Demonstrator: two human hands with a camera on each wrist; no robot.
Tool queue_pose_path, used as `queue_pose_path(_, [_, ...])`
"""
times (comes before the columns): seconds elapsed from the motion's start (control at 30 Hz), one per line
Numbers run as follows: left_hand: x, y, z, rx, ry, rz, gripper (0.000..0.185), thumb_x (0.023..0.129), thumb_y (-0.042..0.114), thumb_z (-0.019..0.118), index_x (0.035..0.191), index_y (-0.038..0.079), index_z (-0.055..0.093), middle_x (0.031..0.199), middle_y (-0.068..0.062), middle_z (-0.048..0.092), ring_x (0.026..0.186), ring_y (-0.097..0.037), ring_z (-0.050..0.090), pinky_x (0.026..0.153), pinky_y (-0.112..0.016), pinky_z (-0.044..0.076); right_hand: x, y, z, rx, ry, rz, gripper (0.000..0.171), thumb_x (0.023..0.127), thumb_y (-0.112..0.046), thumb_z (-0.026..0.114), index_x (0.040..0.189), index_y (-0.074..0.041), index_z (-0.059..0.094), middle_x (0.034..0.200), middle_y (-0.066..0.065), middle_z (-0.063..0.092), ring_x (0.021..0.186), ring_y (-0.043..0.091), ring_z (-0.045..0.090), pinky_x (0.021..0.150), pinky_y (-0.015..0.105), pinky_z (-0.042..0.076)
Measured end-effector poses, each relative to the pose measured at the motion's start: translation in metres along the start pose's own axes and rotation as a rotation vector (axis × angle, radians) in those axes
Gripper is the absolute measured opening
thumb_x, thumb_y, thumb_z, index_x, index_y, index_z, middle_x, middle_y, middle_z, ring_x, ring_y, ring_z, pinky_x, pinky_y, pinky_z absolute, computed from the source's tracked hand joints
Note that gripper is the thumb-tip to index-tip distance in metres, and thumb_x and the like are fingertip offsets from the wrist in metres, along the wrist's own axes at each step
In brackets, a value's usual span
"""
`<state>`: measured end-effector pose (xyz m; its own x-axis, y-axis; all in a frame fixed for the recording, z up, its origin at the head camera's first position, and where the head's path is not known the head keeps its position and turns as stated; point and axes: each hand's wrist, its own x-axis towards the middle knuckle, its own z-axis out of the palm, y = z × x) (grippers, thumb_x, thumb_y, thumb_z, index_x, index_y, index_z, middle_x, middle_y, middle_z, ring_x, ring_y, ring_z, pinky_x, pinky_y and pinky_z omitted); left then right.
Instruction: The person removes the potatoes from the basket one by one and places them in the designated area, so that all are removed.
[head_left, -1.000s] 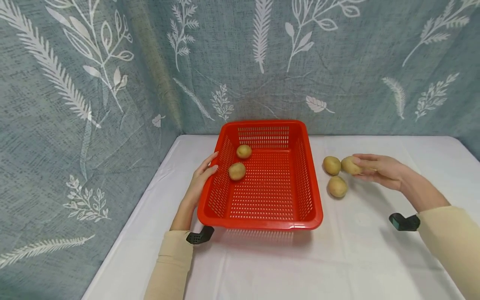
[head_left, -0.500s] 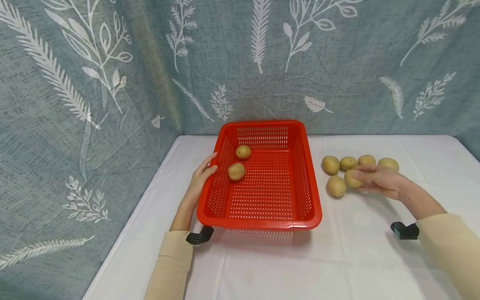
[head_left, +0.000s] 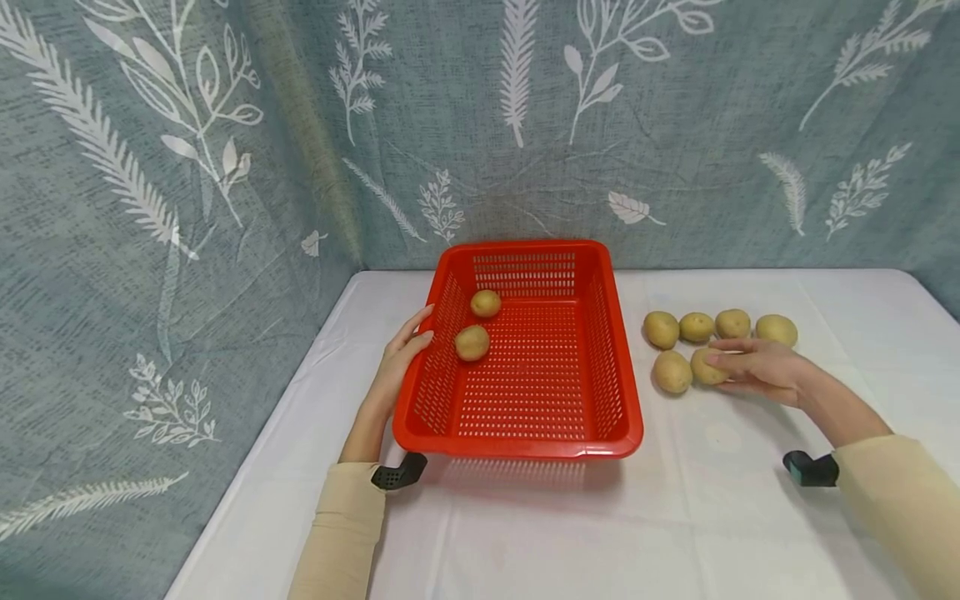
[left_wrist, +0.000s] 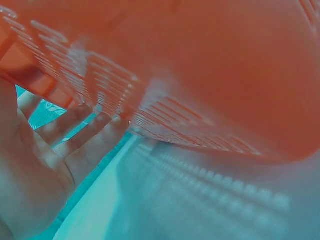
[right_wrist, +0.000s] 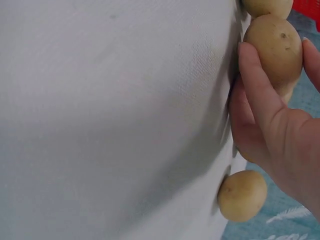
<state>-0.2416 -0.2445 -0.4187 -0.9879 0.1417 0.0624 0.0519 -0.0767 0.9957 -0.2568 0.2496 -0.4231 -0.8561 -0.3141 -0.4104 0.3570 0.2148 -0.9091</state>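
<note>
Fabric [head_left: 450, 167], blue-grey with white leaf prints, hangs behind and to the left of a white-covered table [head_left: 555, 533]. Red slotted basket [head_left: 517, 451] stands near mid-table. Left hand [head_left: 392, 368] is at the basket's left side, fingers nearly straight, tips touching the outer wall; how far the thumb hooks the rim is hard to make out. Right hand [head_left: 768, 367] works to the right of the basket, pinching one potato [head_left: 707, 367] between thumb and fingers, low at the table surface. Neighbouring potato [head_left: 672, 372] lies just beside it, on the basket side. Row of four potatoes [head_left: 697, 327] lies farther back on the cloth. Two more potatoes [head_left: 472, 342] rest inside the basket, toward its left wall.
</note>
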Motion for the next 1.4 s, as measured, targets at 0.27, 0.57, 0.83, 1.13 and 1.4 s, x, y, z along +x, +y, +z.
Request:
queue_pose_path(0.27, [-0.001,0.001,0.0,0.002,0.01,-0.002,0.05,0.102,0.019,0.043,0.15,0.017,0.031,0.134,-0.02,0.042,0.106,-0.027,0.054,0.079,-0.029,0.051,-0.001,-0.002,0.005,-0.177,0.028,0.005,0.071,0.098,-0.019,0.055,0.145,0.014,0.013,0.139,0.028,0.032,0.093,0.006,0.057,0.091,0.038,0.047])
queue_pose_path(0.57, [-0.001,0.001,0.0,-0.001,0.01,-0.004,0.05,0.102,0.019,0.043,0.15,0.017,0.031,0.134,-0.019,0.042,0.105,-0.025,0.055,0.078,-0.029,0.051,-0.007,-0.006,0.001,-0.195,0.01,0.006,0.07,0.1,-0.023,0.05,0.146,0.012,0.011,0.146,0.035,0.017,0.13,0.046,0.026,0.09,0.039,0.048])
queue_pose_path(0.83, [-0.001,0.001,0.001,-0.002,0.009,-0.008,0.05,0.102,0.019,0.043,0.15,0.018,0.031,0.132,-0.019,0.042,0.106,-0.026,0.054,0.078,-0.029,0.052,-0.013,-0.019,-0.007,-0.219,0.023,0.006,0.068,0.104,-0.031,0.038,0.146,0.014,0.008,0.145,0.036,0.015,0.129,0.047,0.025,0.089,0.039,0.049])
queue_pose_path(1.13, [-0.001,0.001,0.0,-0.006,0.012,-0.013,0.049,0.102,0.019,0.043,0.15,0.018,0.031,0.132,-0.019,0.042,0.107,-0.028,0.054,0.079,-0.03,0.052,-0.013,-0.042,-0.012,-0.26,0.063,-0.008,0.08,0.1,-0.051,0.03,0.147,0.01,0.011,0.144,0.034,0.018,0.127,0.042,0.032,0.089,0.039,0.048])
queue_pose_path(1.4, [-0.001,0.001,0.001,-0.016,0.014,-0.011,0.05,0.102,0.019,0.043,0.15,0.017,0.031,0.134,-0.019,0.042,0.106,-0.027,0.054,0.079,-0.03,0.052,-0.004,-0.066,-0.011,0.032,0.059,-0.027,0.073,0.09,-0.06,0.041,0.143,-0.011,0.033,0.142,0.017,0.03,0.094,0.005,0.056,0.089,0.035,0.048])
